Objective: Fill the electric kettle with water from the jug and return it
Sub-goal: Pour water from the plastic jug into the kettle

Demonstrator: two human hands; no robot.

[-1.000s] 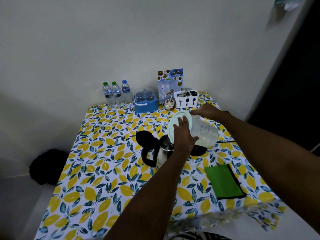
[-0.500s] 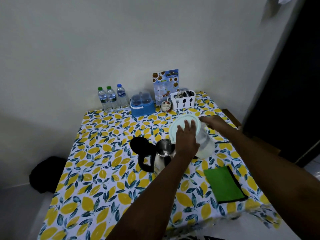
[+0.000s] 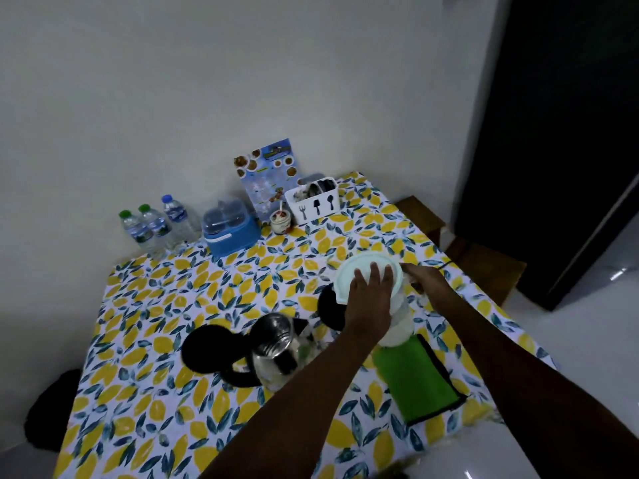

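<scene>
From the head camera, looking down over both forearms, a tabletop covered in a lemon-and-leaf cloth fills the middle of the room's corner. The left hand lies flat with its fingers spread on the pale lid of the jug, pressing it rather than closing around anything. The right hand is on the far side of the jug, at its handle side; its grip looks closed on the jug, though the fingers are mostly hidden behind the lid. The clear jug stands nearly upright, its base just at the far end of a green cloth lying near the tabletop's right edge.

The kettle sits on the tabletop just left of the left forearm, steel body shining, its black lid swung open to the left and its handle toward the near side. Its round black base is beside it, partly hidden behind the left hand and the jug.

Along the wall stand three water bottles, a blue box with a clear top, a small jar, a printed card propped upright, and a white cutlery holder. A dark shape lies on the floor at the left.
</scene>
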